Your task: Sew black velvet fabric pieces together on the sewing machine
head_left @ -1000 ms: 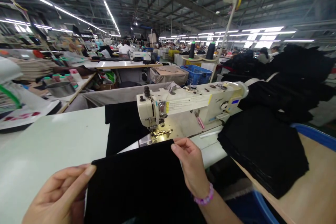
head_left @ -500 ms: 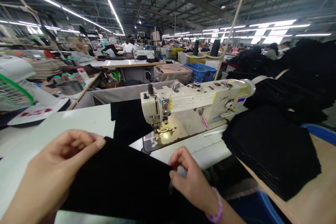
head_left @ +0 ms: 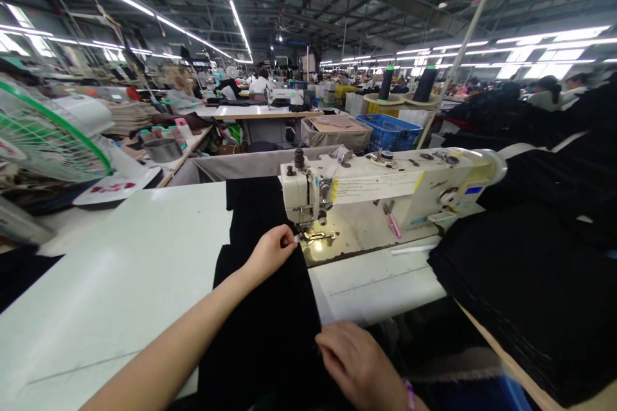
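Note:
A black fabric piece (head_left: 270, 334) lies lengthwise on the table, its far part beside the sewing machine (head_left: 385, 183). My left hand (head_left: 270, 252) is closed in a pinch at the fabric's right edge, right by the presser foot (head_left: 304, 236). A small pale bit shows at those fingertips; I cannot make out what it is. Nearer to me, my right hand (head_left: 359, 359) has its fingers closed on the same right edge, off the front of the table. More black fabric (head_left: 253, 205) lies flat beyond my left hand.
A stack of black cut pieces (head_left: 525, 295) sits at the right. Pink-handled snips (head_left: 391, 219) rest on the machine bed. At the left stand a green-rimmed fan (head_left: 53, 135) and a metal bowl (head_left: 162, 149). Behind are thread cones (head_left: 424, 85) and a blue crate (head_left: 390, 131).
My left hand has carried the fabric's edge forward and right to the presser foot. My right hand has come lower, still on the fabric. The view has turned slightly left.

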`<state>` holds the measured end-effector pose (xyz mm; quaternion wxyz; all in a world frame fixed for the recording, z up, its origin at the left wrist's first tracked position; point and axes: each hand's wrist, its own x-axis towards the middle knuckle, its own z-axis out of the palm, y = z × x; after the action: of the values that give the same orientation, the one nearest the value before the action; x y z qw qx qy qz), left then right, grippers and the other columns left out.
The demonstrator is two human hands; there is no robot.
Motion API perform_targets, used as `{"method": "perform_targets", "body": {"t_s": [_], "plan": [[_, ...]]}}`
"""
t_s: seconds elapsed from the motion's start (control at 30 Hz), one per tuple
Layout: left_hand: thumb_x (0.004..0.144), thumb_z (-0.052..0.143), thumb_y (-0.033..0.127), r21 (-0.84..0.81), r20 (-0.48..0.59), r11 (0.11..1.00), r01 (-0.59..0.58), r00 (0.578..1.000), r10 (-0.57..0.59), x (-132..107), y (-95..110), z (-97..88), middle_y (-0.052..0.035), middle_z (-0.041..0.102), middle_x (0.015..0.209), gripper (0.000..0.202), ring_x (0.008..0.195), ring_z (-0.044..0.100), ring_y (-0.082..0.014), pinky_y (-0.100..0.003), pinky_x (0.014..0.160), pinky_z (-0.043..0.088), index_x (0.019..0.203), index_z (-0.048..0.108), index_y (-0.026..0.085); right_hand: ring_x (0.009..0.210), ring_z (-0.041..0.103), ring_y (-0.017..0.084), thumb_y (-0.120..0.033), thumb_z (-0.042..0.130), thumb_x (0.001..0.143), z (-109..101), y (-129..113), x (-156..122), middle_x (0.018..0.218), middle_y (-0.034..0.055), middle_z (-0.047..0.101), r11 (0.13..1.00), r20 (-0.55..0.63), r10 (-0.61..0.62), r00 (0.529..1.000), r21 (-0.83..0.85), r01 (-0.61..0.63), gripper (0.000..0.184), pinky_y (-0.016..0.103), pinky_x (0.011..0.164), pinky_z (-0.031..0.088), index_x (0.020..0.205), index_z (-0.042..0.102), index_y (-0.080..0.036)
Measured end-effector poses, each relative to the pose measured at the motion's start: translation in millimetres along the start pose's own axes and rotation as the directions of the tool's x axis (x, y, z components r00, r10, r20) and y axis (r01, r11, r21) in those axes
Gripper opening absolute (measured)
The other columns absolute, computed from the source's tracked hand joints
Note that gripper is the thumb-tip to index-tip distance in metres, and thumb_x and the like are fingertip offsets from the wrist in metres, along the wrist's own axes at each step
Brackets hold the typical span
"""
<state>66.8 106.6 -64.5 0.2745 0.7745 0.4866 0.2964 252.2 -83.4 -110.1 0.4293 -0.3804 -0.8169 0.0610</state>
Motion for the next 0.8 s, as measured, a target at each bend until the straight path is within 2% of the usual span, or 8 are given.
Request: {"method": "perform_targets", "body": {"t_s": [0.13, 0.23, 0.33, 0.47, 0.6, 0.67, 0.73, 0.8], "plan": [[0.065, 0.058, 0.016, -0.022, -0.011, 1.0, 0.016, 1.0, -0.017, 11.3, -3.5, 0.0, 0.0036, 0.056, 0.063, 0.008, 0.064, 0.054, -0.0152, -0.026, 0.062, 0.042, 0.063, 0.052, 0.022, 0.071, 0.061, 0.019, -0.005, 0.048, 0.092, 0.4, 0.7, 5.9, 0.08, 0.0043, 0.065, 0.995, -0.004, 0.032, 0.999, -0.094, -0.032, 0.019, 0.03, 0.065, 0.049, 0.097, 0.058, -0.02], [0.064, 0.061, 0.017, -0.043, -0.019, 0.997, 0.062, 0.998, -0.063, 27.9, -7.5, 4.9, 0.0048, 0.056, 0.061, 0.01, 0.059, 0.054, -0.0143, -0.025, 0.058, 0.042, 0.066, 0.052, 0.022, 0.079, 0.061, 0.021, -0.005, 0.051, 0.088, 4.2, 2.4, 12.6, 0.086, 0.0056, 0.065, 0.987, -0.025, 0.079, 0.997, -0.141, -0.081, 0.018, 0.034, 0.07, 0.049, 0.092, 0.059, -0.02], [0.062, 0.064, 0.017, -0.061, -0.016, 0.994, 0.086, 0.996, -0.087, 39.2, -10.8, 8.2, 0.0058, 0.056, 0.06, 0.015, 0.056, 0.054, -0.0136, -0.025, 0.056, 0.042, 0.067, 0.051, 0.022, 0.084, 0.062, 0.021, -0.003, 0.05, 0.086, 7.0, 4.4, 17.2, 0.089, 0.006, 0.067, 0.992, -0.055, 0.064, 0.996, -0.107, -0.069, 0.02, 0.036, 0.076, 0.051, 0.093, 0.059, -0.02], [0.064, 0.067, 0.016, -0.051, -0.013, 0.995, 0.082, 0.997, -0.082, 41.9, -12.4, 7.4, 0.0064, 0.057, 0.06, 0.017, 0.057, 0.057, -0.0136, -0.024, 0.056, 0.045, 0.07, 0.052, 0.021, 0.086, 0.064, 0.021, -0.002, 0.05, 0.085, 8.4, 5.8, 17.2, 0.09, 0.0062, 0.069, 0.995, -0.061, 0.044, 0.997, -0.082, -0.049, 0.023, 0.037, 0.079, 0.054, 0.096, 0.059, -0.019], [0.068, 0.067, 0.015, 0.049, -0.012, 0.997, 0.059, 0.998, -0.059, 40.0, -10.3, 5.8, 0.0046, 0.061, 0.064, 0.015, 0.06, 0.06, -0.0153, -0.025, 0.058, 0.048, 0.074, 0.055, 0.021, 0.089, 0.066, 0.021, -0.001, 0.049, 0.086, 7.7, 6.6, 15.4, 0.092, 0.0074, 0.07, 0.997, -0.055, 0.032, 0.998, -0.067, -0.036, 0.025, 0.037, 0.081, 0.057, 0.099, 0.06, -0.018], [0.071, 0.066, 0.016, 0.141, -0.03, 0.989, 0.039, 0.999, -0.035, 36.7, -7.6, 4.1, 0.0008, 0.065, 0.07, 0.012, 0.067, 0.063, -0.0185, -0.029, 0.065, 0.05, 0.075, 0.057, 0.021, 0.092, 0.066, 0.022, -0.001, 0.048, 0.086, 6.1, 6.7, 15.2, 0.094, 0.0083, 0.071, 0.998, -0.044, 0.023, 0.999, -0.056, -0.025, 0.026, 0.038, 0.083, 0.058, 0.101, 0.061, -0.017], [0.077, 0.065, 0.019, 0.245, -0.054, 0.969, 0.006, 0.998, 0.007, 30.6, -5.2, -0.1, -0.0057, 0.07, 0.085, 0.006, 0.085, 0.067, -0.0243, -0.036, 0.079, 0.051, 0.081, 0.06, 0.02, 0.096, 0.066, 0.022, -0.001, 0.048, 0.086, 3.5, 6.2, 15.4, 0.096, 0.009, 0.072, 0.999, -0.034, 0.015, 0.999, -0.044, -0.016, 0.028, 0.038, 0.086, 0.059, 0.103, 0.062, -0.017], [0.084, 0.063, 0.026, 0.344, -0.053, 0.939, -0.031, 0.997, 0.052, 23.1, -4.9, -7.5, -0.0108, 0.072, 0.102, 0.009, 0.103, 0.065, -0.03, -0.043, 0.091, 0.048, 0.09, 0.064, 0.02, 0.099, 0.067, 0.022, 0.0, 0.048, 0.086, 0.9, 5.5, 15.8, 0.098, 0.0096, 0.072, 0.999, -0.015, 0.009, 1.0, -0.031, -0.01, 0.03, 0.039, 0.09, 0.058, 0.105, 0.063, -0.016]]}}
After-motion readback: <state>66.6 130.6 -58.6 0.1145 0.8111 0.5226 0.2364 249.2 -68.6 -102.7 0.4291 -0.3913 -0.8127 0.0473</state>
